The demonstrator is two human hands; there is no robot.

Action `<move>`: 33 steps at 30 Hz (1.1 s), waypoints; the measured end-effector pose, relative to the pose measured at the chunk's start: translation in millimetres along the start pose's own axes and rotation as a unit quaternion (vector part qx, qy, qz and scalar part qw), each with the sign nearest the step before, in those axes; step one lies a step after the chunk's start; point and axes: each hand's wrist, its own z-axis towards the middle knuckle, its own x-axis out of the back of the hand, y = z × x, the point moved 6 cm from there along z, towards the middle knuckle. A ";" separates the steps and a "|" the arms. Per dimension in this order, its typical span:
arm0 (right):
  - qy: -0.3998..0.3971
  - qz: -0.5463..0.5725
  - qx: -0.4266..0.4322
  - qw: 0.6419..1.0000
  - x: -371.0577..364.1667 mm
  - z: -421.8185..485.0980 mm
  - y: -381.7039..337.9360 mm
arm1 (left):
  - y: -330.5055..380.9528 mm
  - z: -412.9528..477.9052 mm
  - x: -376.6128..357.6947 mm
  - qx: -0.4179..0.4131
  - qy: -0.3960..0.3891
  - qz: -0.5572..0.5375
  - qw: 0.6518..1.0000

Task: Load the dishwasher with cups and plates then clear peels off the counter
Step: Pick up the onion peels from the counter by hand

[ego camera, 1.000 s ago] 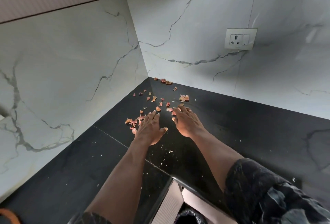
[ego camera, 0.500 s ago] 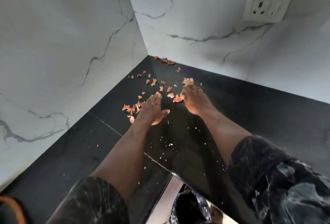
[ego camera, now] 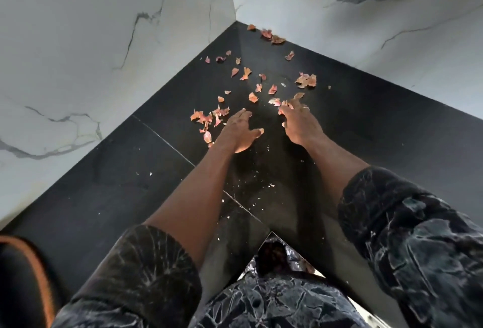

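Dozens of thin orange-pink peels [ego camera: 245,73] litter the black counter [ego camera: 104,184]; both hands lie spread flat, gripping nothing.

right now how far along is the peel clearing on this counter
Done: nothing shows the dishwasher, so loading can't be judged. In hand: the left hand and right hand lie flat on the black counter at the near edge of the peels, apparently to sweep them; neither has a grip on any. Left: almost all peels, including those in the far corner, plus small white crumbs.
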 end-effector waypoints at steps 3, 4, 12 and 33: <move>0.029 -0.062 0.031 0.997 -3.8 2.8 -10.5 | -5.0 3.2 0.9 0.001 0.010 -0.028 1.000; 0.044 -0.067 0.031 0.996 -4.1 2.2 -11.2 | -4.3 5.1 3.9 -0.002 0.014 -0.027 1.000; 0.111 0.026 0.011 0.993 1.1 -6.7 -0.2 | 5.7 28.7 20.6 0.015 0.063 -0.150 0.987; 0.143 0.233 0.033 0.961 46.4 -81.6 -25.2 | 41.9 -13.8 -59.6 0.147 -0.032 -0.807 0.570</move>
